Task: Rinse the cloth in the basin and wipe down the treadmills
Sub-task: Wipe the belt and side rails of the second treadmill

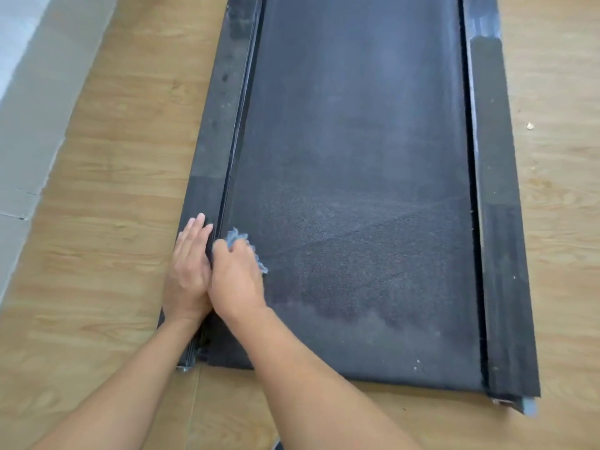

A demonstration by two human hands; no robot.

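Note:
A black treadmill deck lies flat on the floor, its dusty running belt [357, 190] between two black side rails. My right hand [235, 277] grips a bunched pale blue cloth [238, 238] and holds it on the belt's near-left edge, beside the left rail [207, 177]. My left hand [190, 267] lies flat with straight fingers on that left rail, touching the right hand. Most of the cloth is hidden under my right hand. A darker, streaked patch of belt spreads to the right of the cloth.
Light wood-look flooring [107, 222] surrounds the treadmill on both sides and at its near end. A grey strip of floor or wall base [29, 125] runs along the far left. The right side rail [500, 222] ends near a small metal foot [526, 407].

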